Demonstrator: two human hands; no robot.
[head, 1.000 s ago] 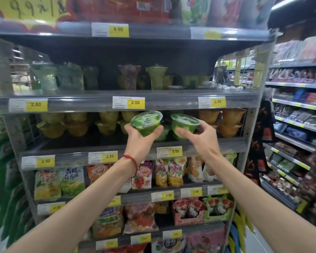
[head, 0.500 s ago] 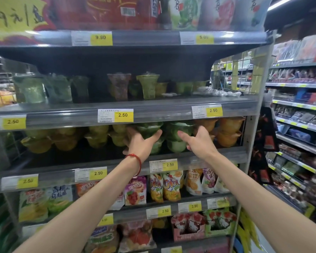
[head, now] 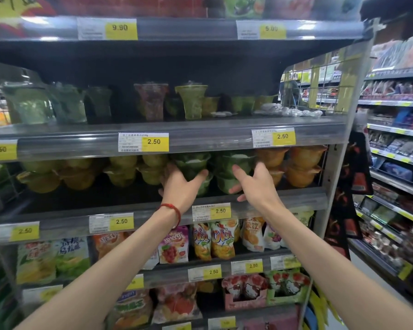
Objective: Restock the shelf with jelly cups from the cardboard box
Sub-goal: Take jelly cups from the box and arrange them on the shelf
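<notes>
Placing step: left hand (head: 179, 186) clasps a green plastic jelly cup (head: 191, 164), right hand (head: 258, 184) a second green jelly cup (head: 234, 163), both atop stacks near the grey metal shelf's (head: 81, 203) front edge. Next, I'd judge: seat them, release.

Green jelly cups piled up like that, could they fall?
Yes, maybe. The left hand grips a green plastic jelly cup set on top of another, so the stack could tip when it lets go. The orange plastic jelly cups sit right beside the right hand, which might knock them pulling back.
</notes>
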